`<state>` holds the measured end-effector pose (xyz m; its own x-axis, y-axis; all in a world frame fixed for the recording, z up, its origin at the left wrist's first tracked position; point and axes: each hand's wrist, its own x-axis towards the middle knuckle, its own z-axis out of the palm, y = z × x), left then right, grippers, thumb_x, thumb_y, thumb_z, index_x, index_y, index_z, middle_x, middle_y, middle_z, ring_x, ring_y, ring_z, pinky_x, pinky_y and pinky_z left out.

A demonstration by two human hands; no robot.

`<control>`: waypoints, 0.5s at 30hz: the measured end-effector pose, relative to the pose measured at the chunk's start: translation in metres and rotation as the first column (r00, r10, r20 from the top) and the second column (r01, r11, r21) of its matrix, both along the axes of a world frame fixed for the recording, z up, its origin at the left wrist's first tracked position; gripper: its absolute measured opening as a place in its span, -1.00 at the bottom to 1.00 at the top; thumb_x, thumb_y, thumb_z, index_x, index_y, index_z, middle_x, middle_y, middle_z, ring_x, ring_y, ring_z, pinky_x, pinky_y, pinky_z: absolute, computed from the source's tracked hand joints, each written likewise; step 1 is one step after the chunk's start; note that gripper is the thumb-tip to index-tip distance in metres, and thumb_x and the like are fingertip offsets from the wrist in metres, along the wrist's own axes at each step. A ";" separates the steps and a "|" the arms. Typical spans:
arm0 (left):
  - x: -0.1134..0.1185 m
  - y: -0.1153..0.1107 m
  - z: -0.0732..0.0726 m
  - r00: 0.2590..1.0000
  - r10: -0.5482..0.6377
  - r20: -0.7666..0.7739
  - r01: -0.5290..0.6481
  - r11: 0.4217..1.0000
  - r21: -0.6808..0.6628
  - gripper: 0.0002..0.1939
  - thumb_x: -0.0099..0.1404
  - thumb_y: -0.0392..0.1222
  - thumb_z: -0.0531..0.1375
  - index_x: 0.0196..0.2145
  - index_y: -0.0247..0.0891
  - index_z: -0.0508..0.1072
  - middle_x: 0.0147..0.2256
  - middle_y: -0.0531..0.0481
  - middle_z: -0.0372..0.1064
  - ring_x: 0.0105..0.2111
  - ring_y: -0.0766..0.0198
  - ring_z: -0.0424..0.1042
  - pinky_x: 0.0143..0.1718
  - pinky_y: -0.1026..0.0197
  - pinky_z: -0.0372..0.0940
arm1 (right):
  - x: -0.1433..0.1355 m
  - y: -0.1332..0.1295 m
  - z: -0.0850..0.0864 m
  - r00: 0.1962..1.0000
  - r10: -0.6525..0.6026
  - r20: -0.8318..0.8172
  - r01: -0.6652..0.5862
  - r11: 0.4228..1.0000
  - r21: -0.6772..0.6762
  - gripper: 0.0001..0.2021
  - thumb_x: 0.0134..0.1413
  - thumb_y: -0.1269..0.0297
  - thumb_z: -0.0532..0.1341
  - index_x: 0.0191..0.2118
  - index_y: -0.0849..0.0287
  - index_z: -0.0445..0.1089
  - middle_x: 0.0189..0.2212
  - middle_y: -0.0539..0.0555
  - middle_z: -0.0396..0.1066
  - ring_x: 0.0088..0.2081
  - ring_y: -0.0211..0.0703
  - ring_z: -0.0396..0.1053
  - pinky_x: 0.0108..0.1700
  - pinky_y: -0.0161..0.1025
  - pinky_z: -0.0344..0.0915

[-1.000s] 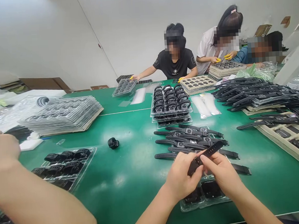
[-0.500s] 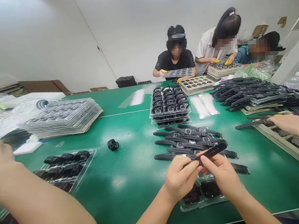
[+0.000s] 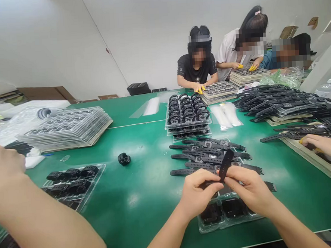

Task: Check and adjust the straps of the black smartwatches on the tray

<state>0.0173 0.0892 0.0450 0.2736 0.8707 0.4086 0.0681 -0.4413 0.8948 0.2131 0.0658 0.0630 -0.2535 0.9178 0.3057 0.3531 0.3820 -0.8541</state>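
Right grip (image 3: 249,184) pinches a tilted black strap (image 3: 226,163).

Black strap (image 3: 226,164) now steeper; clear tray (image 3: 221,87) laid on beige stack (image 3: 222,99).

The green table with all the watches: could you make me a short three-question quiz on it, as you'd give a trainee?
1. True or false: the camera wearer's left hand and right hand are far apart.

2. Where does the lone looped black band lie?
A) On the tall stack of clear trays
B) Directly on the green table
C) Under the right hand

3. Fill in the colour: the co-worker in the black shirt has ____ coverings on some fingertips.

Key:
1. False; they meet at a black strap.
2. B
3. Yellow
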 end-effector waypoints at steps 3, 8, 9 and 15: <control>0.001 0.001 0.005 0.991 -0.039 0.132 0.083 0.936 -0.341 -0.90 0.11 -0.26 0.42 -0.40 -0.25 0.58 -0.40 -0.01 0.56 -0.41 0.22 0.48 -0.35 0.23 0.37 | -0.005 0.002 -0.007 0.997 -0.064 -0.036 0.066 0.997 0.049 -0.84 0.29 0.23 0.26 -0.16 -0.01 0.64 -0.29 0.11 0.57 -0.27 0.02 0.49 -0.22 -0.11 0.40; -0.003 0.005 0.008 0.948 -0.064 0.311 0.217 0.845 -0.489 -0.64 0.01 -0.09 0.51 -0.37 -0.27 0.47 -0.40 0.04 0.48 -0.38 0.29 0.41 -0.29 0.28 0.28 | -0.017 -0.001 -0.017 0.963 -0.159 -0.216 0.126 0.979 -0.163 -0.83 0.22 0.20 0.33 -0.08 0.05 0.53 -0.30 0.09 0.58 -0.29 -0.03 0.50 -0.23 -0.15 0.44; -0.003 0.005 0.008 0.940 -0.076 0.333 0.247 0.825 -0.508 -0.60 0.00 -0.04 0.52 -0.35 -0.27 0.46 -0.42 0.05 0.47 -0.41 0.31 0.39 -0.32 0.29 0.25 | -0.017 -0.001 -0.016 0.956 -0.172 -0.236 0.128 0.973 -0.191 -0.82 0.21 0.20 0.34 -0.08 0.06 0.52 -0.33 0.07 0.56 -0.31 -0.05 0.50 -0.25 -0.16 0.44; -0.004 0.007 0.001 0.900 -0.110 0.422 0.352 0.754 -0.555 -0.55 0.03 -0.02 0.53 -0.27 -0.25 0.44 -0.46 0.07 0.47 -0.48 0.39 0.29 -0.40 0.33 0.16 | -0.013 0.004 -0.007 0.999 0.002 -0.045 -0.006 0.996 -0.087 -0.79 0.33 0.23 0.19 -0.09 0.04 0.58 -0.33 0.07 0.52 -0.30 -0.08 0.44 -0.25 -0.18 0.37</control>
<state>0.0137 0.0962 0.0460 0.4475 0.8912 -0.0744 -0.3243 0.2392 0.9152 0.2003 0.0697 0.0557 -0.2446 0.9405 0.2357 0.3120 0.3065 -0.8993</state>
